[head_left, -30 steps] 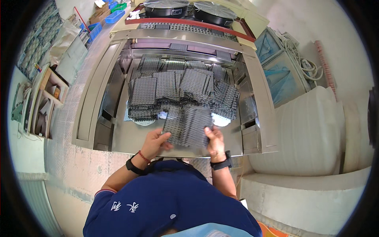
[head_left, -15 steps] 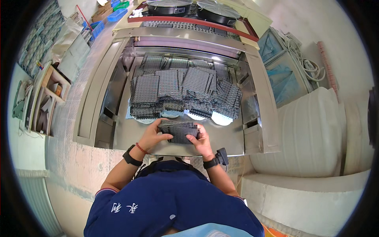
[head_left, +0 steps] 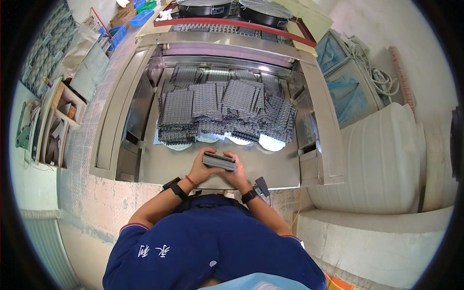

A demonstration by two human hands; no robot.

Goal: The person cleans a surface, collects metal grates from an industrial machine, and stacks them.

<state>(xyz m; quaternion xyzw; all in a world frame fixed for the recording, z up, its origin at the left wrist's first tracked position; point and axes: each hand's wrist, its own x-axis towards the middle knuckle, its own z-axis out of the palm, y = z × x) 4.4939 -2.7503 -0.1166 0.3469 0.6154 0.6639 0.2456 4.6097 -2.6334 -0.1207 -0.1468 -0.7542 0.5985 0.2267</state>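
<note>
A squared-up stack of thin dark grid-patterned sheets (head_left: 219,162) is between my two hands, edge side towards me. My left hand (head_left: 199,169) grips its left end, thumb along the near side. My right hand (head_left: 235,175) closes around the right end. Just beyond lies a large heap of similar dark gridded sheets (head_left: 205,100), piled in several uneven stacks. White and pale blue rounded pieces (head_left: 271,144) stick out from under the heap's near edge. All of this is over a shiny metal tabletop (head_left: 270,169).
Metal frame sides (head_left: 118,116) wall in the tabletop left and right. Two black round fans (head_left: 263,18) with wire guards sit at the far end. A big plastic-wrapped roll (head_left: 367,159) stands at right. Wooden shelving (head_left: 60,121) and blue bins (head_left: 142,18) are at left.
My hands have drawn closer together. The stack has turned from showing its gridded face to showing its layered edges, and sits more evenly aligned. The heap looks the same.
</note>
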